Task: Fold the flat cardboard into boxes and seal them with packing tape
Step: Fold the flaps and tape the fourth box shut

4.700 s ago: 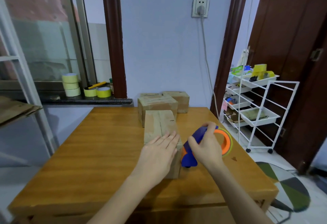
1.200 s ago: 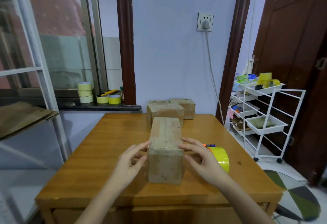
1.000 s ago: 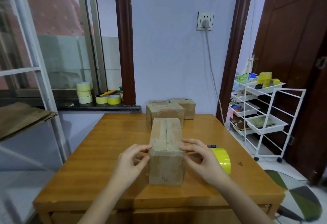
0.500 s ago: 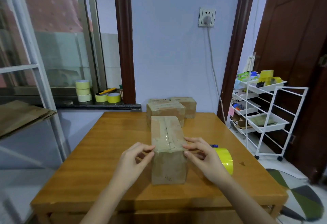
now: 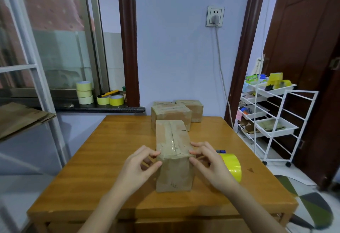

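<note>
Cardboard box point(image 5: 173, 151) upright near the middle of the wooden table point(image 5: 103, 159), long axis running near to far, top seam covered by a glossy strip of clear tape point(image 5: 172, 143) that wraps over the near top edge. Left hand point(image 5: 137, 168) at the box's left near corner, fingers curled, fingertips point(image 5: 156, 153) and thumb pinching the top edge. Right hand point(image 5: 209, 161) mirrored on the right corner, fingers bent, tips on the same edge. Nothing else held in either.

Step in hand, by the look of it: pressing the tape end down over the near edge and onto the front face. Best done by rubbing from the seam outward toward each corner, firm and even, chasing out bubbles and wrinkles; then a stroke down the front face so the tail grips. Hard to say from here whether the tape tail on the front face is fully stuck. Box worth steadying against sliding on the smooth tabletop.

Yellow tape roll point(image 5: 231, 166) lying just right of the right hand. Two finished boxes point(image 5: 171, 113) at the far edge.
</note>
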Demonstrator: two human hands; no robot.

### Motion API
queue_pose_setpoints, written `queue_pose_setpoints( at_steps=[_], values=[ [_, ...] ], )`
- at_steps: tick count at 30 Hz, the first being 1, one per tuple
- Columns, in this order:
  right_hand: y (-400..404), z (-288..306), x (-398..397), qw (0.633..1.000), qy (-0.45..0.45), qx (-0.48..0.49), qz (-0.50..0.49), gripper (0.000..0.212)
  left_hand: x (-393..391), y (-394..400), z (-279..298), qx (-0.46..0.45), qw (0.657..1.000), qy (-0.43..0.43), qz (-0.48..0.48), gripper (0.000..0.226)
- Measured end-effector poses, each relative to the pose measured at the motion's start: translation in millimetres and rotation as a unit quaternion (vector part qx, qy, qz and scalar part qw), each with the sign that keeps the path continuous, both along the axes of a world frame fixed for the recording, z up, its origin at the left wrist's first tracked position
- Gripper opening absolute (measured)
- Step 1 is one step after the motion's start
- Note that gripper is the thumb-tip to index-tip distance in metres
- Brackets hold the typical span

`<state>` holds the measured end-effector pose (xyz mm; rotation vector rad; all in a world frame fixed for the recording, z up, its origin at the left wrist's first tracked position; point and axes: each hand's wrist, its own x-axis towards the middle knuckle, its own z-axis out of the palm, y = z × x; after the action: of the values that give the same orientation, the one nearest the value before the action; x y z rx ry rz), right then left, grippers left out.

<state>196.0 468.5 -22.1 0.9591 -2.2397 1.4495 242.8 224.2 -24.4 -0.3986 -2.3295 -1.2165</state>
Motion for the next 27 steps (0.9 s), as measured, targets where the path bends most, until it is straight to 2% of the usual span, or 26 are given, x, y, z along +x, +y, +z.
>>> queue_pose_setpoints(
  at_steps=[2,4,8,10,13,15,16,18,19,22,27],
  values=[
    [-0.1,-1.0,-1.2,1.000,0.003,0.001,-0.005,0.012,-0.5,0.4,-0.5,0.002,1.000,0.006,0.004,0.023],
    [-0.1,-5.1,-2.1,1.000,0.012,0.011,-0.008,0.014,0.5,2.2,-2.2,0.002,1.000,0.008,0.003,0.028],
    [2.1,-14.1,-1.7,0.998,0.021,0.055,-0.008,0.045,2.8,4.0,-8.2,-0.025,1.000,-0.016,0.005,0.051],
    [3.7,-15.5,0.3,0.995,0.028,0.091,-0.015,0.050,4.3,4.4,-10.7,-0.058,0.998,-0.027,0.012,0.057],
    [5.0,-9.9,4.6,0.994,0.021,0.101,-0.019,0.038,6.2,1.7,-13.6,-0.092,0.995,-0.049,0.006,0.064],
    [2.6,1.3,7.6,0.996,0.011,0.083,-0.033,0.031,8.6,0.6,-7.5,-0.110,0.993,-0.034,0.024,0.044],
    [1.0,7.1,7.4,0.996,0.007,0.075,-0.046,0.037,9.9,1.0,-1.6,-0.112,0.993,-0.022,0.040,0.035],
    [-4.5,19.9,6.1,0.992,0.011,0.091,-0.084,0.047,11.1,7.7,11.8,-0.113,0.990,0.007,0.079,0.045],
    [-8.1,25.4,5.7,0.988,0.023,0.110,-0.108,0.042,11.0,12.7,18.5,-0.125,0.987,0.011,0.102,0.045],
    [-17.5,33.0,4.8,0.970,0.065,0.168,-0.162,0.031,8.2,26.2,33.5,-0.171,0.973,0.010,0.154,0.028],
    [-9.6,16.1,5.2,0.974,0.086,0.164,-0.128,0.017,4.4,23.6,24.8,-0.226,0.959,0.017,0.170,0.028]
  ],
)
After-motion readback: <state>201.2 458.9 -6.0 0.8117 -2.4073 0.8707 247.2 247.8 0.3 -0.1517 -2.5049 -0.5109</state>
